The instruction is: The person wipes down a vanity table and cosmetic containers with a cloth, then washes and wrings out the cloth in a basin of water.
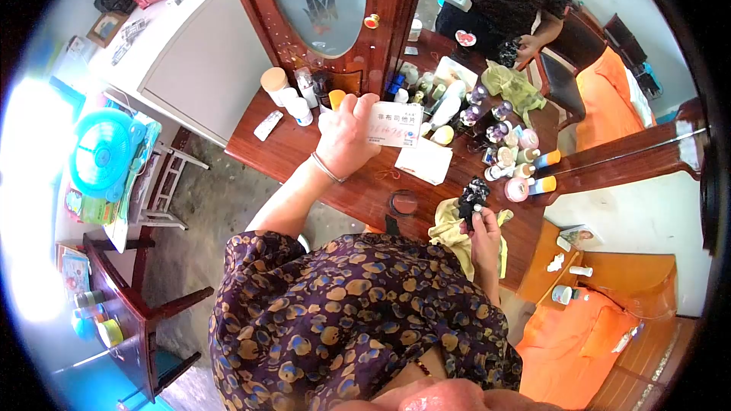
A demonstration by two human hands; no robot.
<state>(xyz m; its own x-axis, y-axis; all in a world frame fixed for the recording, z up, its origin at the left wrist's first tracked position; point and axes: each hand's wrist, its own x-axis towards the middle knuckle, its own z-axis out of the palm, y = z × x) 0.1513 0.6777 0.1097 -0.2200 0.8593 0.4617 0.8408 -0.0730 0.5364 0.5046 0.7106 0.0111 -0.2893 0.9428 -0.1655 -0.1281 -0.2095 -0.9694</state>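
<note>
My left hand (pixel 349 135) is closed on one end of a white medicine box (pixel 395 124) with printed characters, held up over the dressing table (pixel 293 154). Low over the table's right part, my right hand (pixel 485 237) pinches a black-and-white bunched item (pixel 474 196), perhaps a hair tie. A yellow-green cloth (pixel 451 230) lies beside and beneath that hand. Between the hands are a white sheet or flat box (pixel 424 160) and a round dark lid-like object (pixel 403 202). Bottles and jars (pixel 298 110) stand past my left hand.
A mirror (pixel 609 46) behind the table reflects a person and the bottles. More bottles (pixel 518 189) stand at the mirror's right foot. At the left are a white cabinet (pixel 205 53), a blue fan (pixel 101 154) and a dark wooden stand (pixel 126 320). Orange bedding (pixel 563 346) lies at lower right.
</note>
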